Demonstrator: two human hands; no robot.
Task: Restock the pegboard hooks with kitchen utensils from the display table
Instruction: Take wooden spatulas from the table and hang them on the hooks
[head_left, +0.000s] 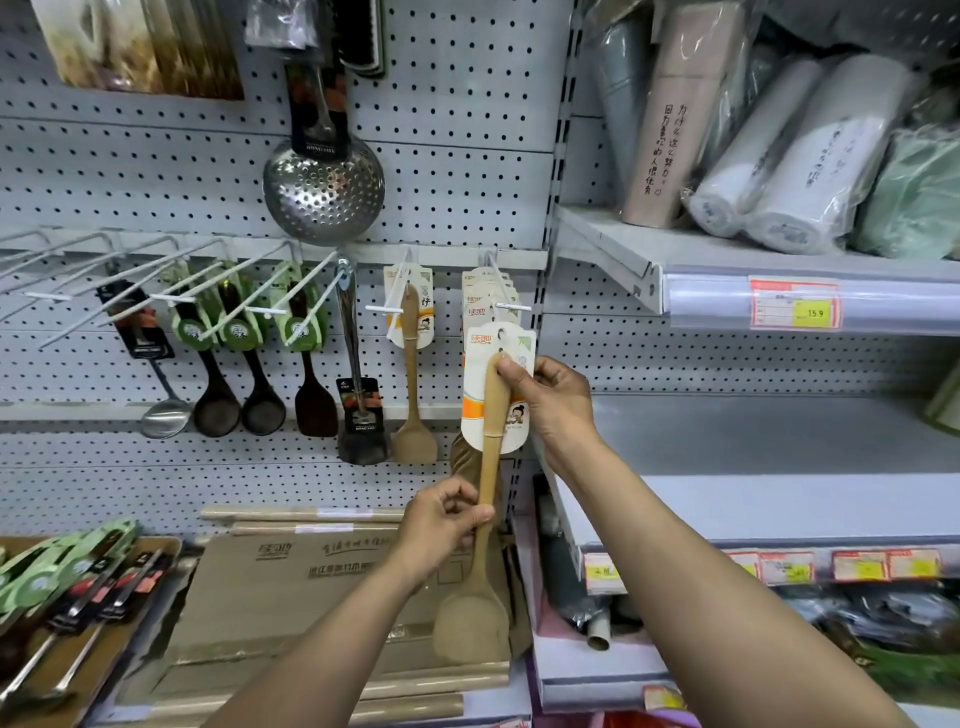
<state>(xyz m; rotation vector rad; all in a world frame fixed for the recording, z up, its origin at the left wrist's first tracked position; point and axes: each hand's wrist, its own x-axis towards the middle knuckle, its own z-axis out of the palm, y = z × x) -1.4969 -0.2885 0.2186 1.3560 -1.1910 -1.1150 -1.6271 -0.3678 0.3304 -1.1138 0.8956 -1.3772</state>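
You hold a wooden spatula (485, 499) upright in front of the pegboard (457, 171). Your left hand (441, 525) grips its long stick part. Your right hand (550, 400) pinches the top, at its paper card (498, 384). The card sits just under a hook (501, 280) with more cards on it. A round, shiny metal skimmer (324, 189) full of little holes hangs higher up.

1. Lying on the upper right shelf (727, 254): wrapped white rolls (789, 171) beside a beige tube with handwriting (670, 130).
2. Showing 15.9 on a yellow price tag (815, 313) along the shelf edge.
3. Lying flat at the bottom: cardboard boxes (291, 587) with printed lettering.
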